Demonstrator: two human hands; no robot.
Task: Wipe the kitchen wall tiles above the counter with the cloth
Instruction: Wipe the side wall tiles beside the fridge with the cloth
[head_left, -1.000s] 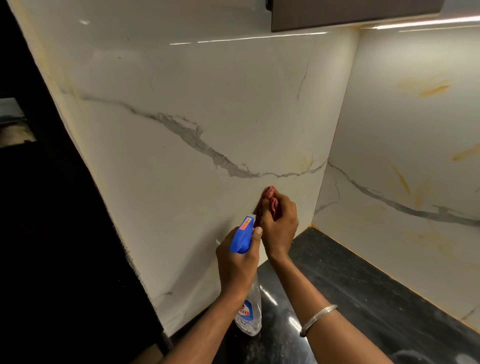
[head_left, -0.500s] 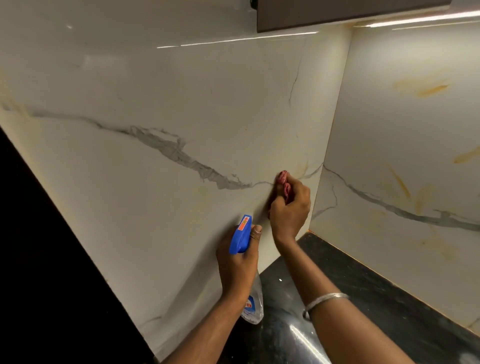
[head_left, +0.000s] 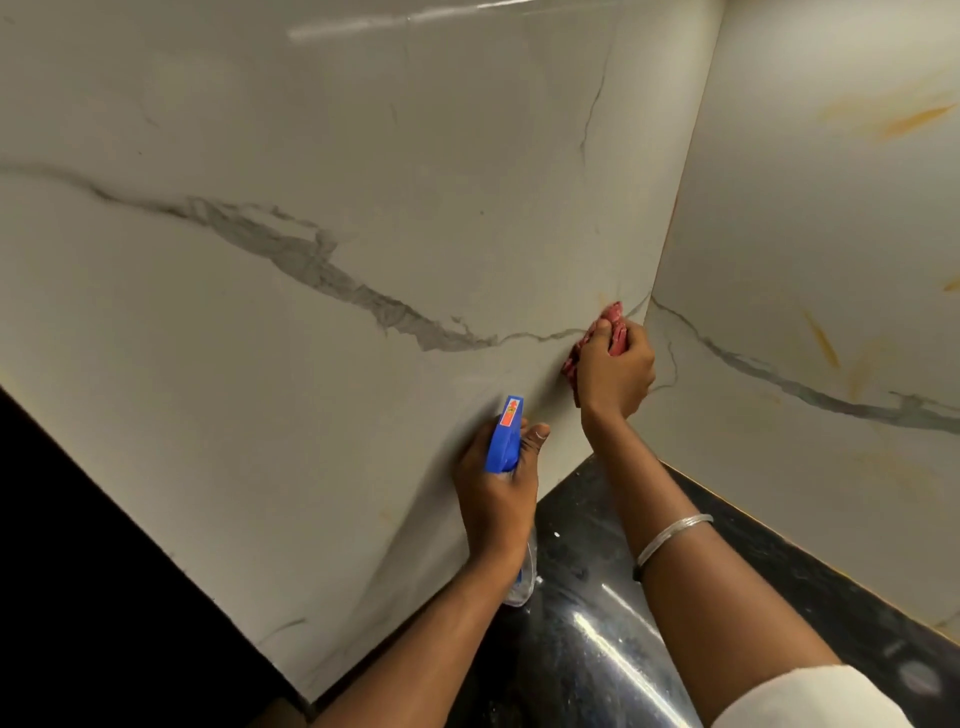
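White marble-look wall tiles (head_left: 363, 156) with grey veins fill the view and meet in a corner at the right. My right hand (head_left: 615, 371) grips a bunched red cloth (head_left: 614, 325) and presses it on the left tile close to the corner, over the grey vein. Lower and to the left, my left hand (head_left: 498, 483) holds a clear spray bottle by its blue trigger head (head_left: 505, 435), nozzle toward the wall. Only the bottle's lower end (head_left: 522, 582) shows under my wrist.
A black glossy counter (head_left: 597, 649) runs below the tiles into the corner. The right-hand wall tile (head_left: 831, 260) carries orange-yellow streaks. A dark area (head_left: 78, 571) lies beyond the left tile's edge.
My right hand has slid the cloth up and to the right along the tile toward the corner. The left hand with the bottle has stayed below it.
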